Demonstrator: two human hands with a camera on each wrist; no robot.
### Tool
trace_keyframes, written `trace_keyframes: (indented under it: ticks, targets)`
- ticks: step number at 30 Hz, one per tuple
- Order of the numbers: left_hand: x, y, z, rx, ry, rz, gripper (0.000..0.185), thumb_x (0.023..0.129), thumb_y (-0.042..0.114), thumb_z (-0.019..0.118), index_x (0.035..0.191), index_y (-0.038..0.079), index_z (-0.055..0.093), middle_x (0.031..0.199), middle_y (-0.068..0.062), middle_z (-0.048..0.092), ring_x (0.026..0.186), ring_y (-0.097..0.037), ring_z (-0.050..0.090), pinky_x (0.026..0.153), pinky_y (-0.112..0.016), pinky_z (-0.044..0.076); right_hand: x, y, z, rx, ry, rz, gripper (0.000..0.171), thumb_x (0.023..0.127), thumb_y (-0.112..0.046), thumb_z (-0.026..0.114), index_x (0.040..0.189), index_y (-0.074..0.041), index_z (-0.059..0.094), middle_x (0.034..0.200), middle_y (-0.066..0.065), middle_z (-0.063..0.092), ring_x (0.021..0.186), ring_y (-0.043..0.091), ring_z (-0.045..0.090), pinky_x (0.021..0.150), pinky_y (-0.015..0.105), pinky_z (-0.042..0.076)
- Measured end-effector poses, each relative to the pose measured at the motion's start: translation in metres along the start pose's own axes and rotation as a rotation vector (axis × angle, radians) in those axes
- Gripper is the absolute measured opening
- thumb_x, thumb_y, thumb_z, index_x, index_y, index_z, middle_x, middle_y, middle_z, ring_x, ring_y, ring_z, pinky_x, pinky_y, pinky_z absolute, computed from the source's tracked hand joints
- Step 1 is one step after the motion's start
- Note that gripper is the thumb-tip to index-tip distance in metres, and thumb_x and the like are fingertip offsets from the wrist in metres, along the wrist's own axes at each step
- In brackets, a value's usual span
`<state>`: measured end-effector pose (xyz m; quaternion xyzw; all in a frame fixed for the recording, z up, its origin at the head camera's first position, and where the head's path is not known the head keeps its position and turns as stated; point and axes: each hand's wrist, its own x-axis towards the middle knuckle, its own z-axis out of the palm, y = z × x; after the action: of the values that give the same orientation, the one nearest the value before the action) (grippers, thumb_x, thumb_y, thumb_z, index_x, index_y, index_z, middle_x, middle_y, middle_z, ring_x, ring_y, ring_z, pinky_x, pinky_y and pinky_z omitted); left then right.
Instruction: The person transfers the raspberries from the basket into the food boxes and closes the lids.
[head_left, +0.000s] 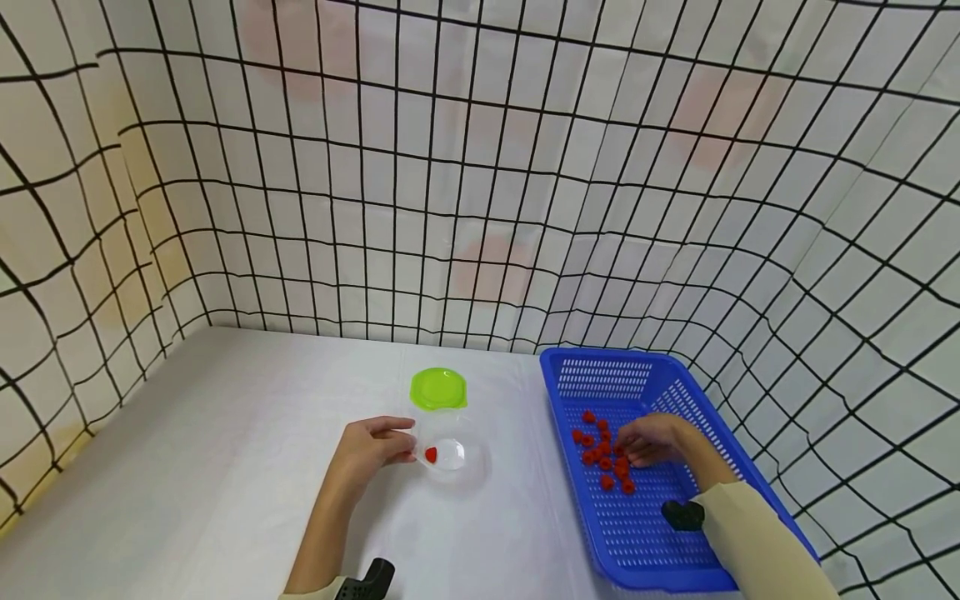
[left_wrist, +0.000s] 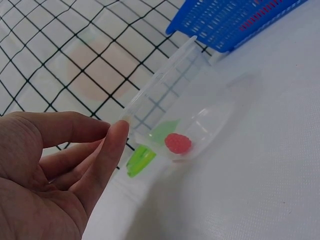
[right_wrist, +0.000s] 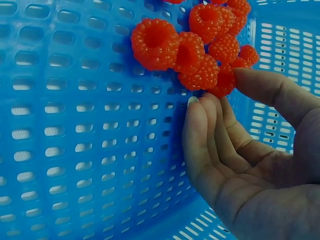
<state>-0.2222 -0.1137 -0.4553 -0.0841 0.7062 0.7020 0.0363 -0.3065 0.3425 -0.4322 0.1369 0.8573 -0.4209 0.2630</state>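
Observation:
A small clear plastic container [head_left: 450, 456] stands on the white table with one red raspberry [head_left: 431, 454] inside. My left hand [head_left: 407, 443] pinches its left rim between thumb and forefinger. The left wrist view shows the left hand [left_wrist: 117, 126] at that rim, the clear container [left_wrist: 200, 100] and the raspberry [left_wrist: 178, 143] in it. My right hand [head_left: 627, 447] reaches into the blue basket [head_left: 637, 533], over a cluster of raspberries [head_left: 602, 450]. Seen from the right wrist, the right hand [right_wrist: 215, 91] has thumb and fingertips on either side of one raspberry [right_wrist: 223, 84] at the edge of the pile.
A lime-green lid [head_left: 438, 388] lies just behind the container; the green lid [left_wrist: 141, 160] also shows through the clear wall. White walls with a black grid close in the table at the back and both sides. The basket [left_wrist: 235, 20] sits right of the container.

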Motion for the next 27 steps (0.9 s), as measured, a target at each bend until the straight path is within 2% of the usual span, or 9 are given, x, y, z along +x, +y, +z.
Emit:
trace_keyframes:
  ticks: [6, 11, 17, 21, 27]
  targets:
    - [0.0, -0.001, 0.0, -0.021, -0.011, 0.011, 0.03, 0.086, -0.003, 0.072, 0.116, -0.005, 0.072, 0.089, -0.015, 0.076, 0.07, -0.023, 0.075, 0.075, -0.033, 0.064, -0.003, -0.007, -0.002, 0.117, -0.004, 0.019, 0.023, 0.094, -0.013, 0.065, 0.108, 0.005, 0.067, 0.089, 0.012, 0.069, 0.072, 0.019, 0.068, 0.075, 0.031, 0.063]
    - [0.001, -0.002, 0.0, -0.03, -0.015, 0.011, 0.03, 0.086, -0.003, 0.071, 0.116, -0.005, 0.072, 0.089, -0.014, 0.075, 0.07, -0.023, 0.075, 0.075, -0.033, 0.064, -0.012, -0.023, -0.009, 0.154, -0.046, -0.065, 0.031, 0.097, -0.015, 0.062, 0.117, 0.008, 0.062, 0.097, 0.014, 0.068, 0.081, 0.02, 0.069, 0.081, 0.033, 0.063]
    - [0.001, -0.002, 0.001, -0.031, -0.011, 0.008, 0.03, 0.086, -0.003, 0.071, 0.116, -0.005, 0.072, 0.088, -0.013, 0.075, 0.07, -0.022, 0.075, 0.075, -0.033, 0.064, -0.024, -0.054, -0.019, 0.181, -0.089, -0.163, 0.033, 0.098, -0.017, 0.063, 0.121, 0.008, 0.061, 0.112, 0.019, 0.067, 0.089, 0.021, 0.069, 0.086, 0.033, 0.062]
    - [0.001, -0.002, 0.0, -0.024, -0.01, 0.008, 0.03, 0.086, -0.002, 0.072, 0.116, -0.005, 0.072, 0.089, -0.013, 0.075, 0.072, -0.023, 0.075, 0.075, -0.033, 0.064, -0.03, -0.079, -0.021, 0.184, -0.096, -0.194, 0.031, 0.098, -0.017, 0.064, 0.119, 0.005, 0.062, 0.11, 0.018, 0.067, 0.087, 0.02, 0.068, 0.084, 0.03, 0.062]
    - [0.001, -0.002, 0.0, -0.004, -0.008, 0.011, 0.03, 0.087, 0.001, 0.073, 0.117, -0.003, 0.072, 0.09, -0.013, 0.075, 0.073, -0.023, 0.075, 0.075, -0.033, 0.064, -0.041, -0.116, -0.007, 0.142, -0.121, -0.235, 0.036, 0.097, -0.016, 0.064, 0.123, 0.009, 0.06, 0.107, 0.014, 0.067, 0.089, 0.021, 0.069, 0.088, 0.032, 0.061]
